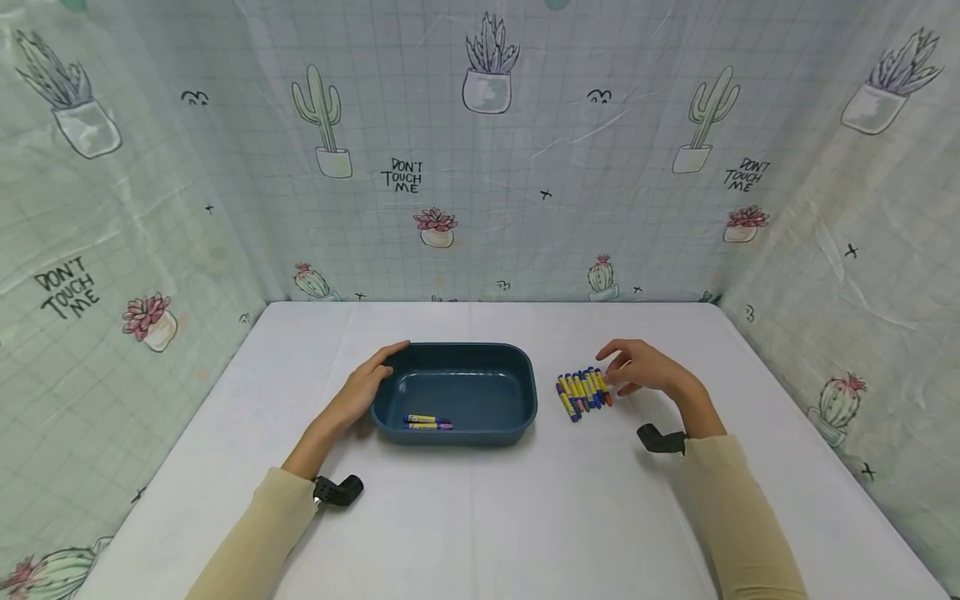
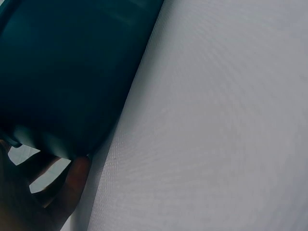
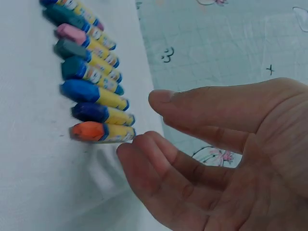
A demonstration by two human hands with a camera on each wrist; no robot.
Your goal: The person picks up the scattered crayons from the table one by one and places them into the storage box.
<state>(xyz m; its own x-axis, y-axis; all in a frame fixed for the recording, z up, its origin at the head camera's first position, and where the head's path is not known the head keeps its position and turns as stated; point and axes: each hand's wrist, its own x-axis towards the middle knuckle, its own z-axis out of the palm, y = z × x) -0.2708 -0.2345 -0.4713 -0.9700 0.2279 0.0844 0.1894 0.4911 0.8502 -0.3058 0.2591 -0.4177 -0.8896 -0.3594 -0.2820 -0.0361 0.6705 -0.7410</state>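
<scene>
A dark blue-green tray (image 1: 454, 437) stands on the table, its left end gripped by my left hand (image 1: 362, 392), with fingers at the rim and outer wall. In the left wrist view, fingertips meet the outside of the tray (image 2: 72, 86). Two crayons (image 1: 427, 422) lie inside it near the front wall. Right of the tray is a row of several yellow-wrapped crayons (image 1: 581, 392). Beside the row's right end, my right hand (image 1: 643, 367) holds nothing, thumb and fingers apart. Its fingertips are close to the orange crayon (image 3: 89, 131); I cannot tell whether they touch.
The white table (image 1: 480, 517) meets a printed cloth backdrop (image 1: 480, 167) at the back and both sides. Dark wrist mounts (image 1: 339, 490) project from both sleeves low over the table.
</scene>
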